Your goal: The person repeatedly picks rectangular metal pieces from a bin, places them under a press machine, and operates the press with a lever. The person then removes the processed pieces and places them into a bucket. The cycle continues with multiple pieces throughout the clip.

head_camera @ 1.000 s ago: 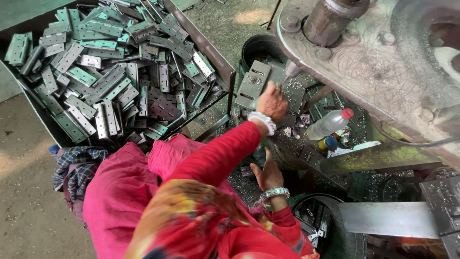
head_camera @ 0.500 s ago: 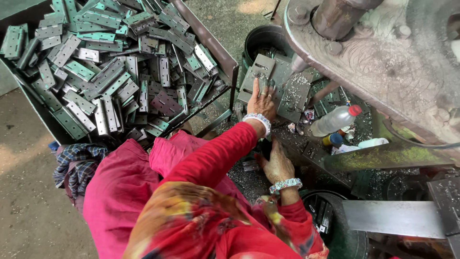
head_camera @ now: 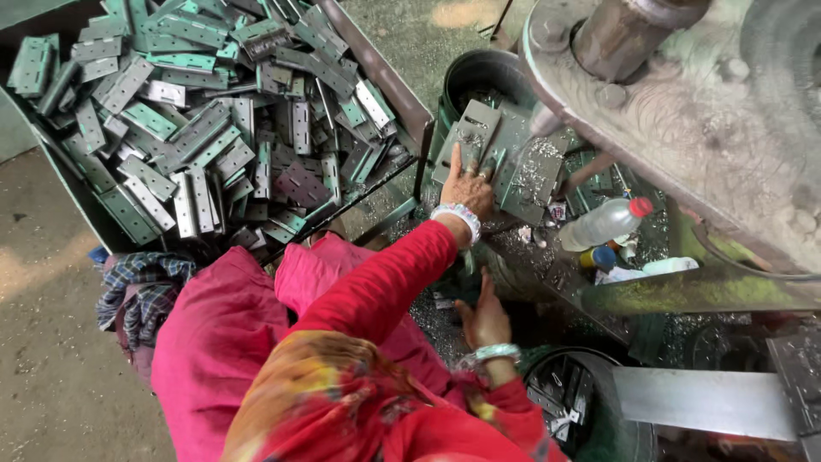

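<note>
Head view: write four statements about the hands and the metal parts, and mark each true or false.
1. The left hand rests on a green metal plate. True.
2. The tray of green metal pieces sits right of the plastic bottle. False: it lies to the left.
3. The right hand grips the bottle. False: it is low, apart from it.
4. The bottle has a red cap. True.

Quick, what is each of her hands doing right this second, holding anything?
Left hand: open, fingers spread flat on a grey-green metal plate, gripping nothing.
Right hand: open, empty, held low beside the machine's edge; whether it touches anything cannot be told.
</note>
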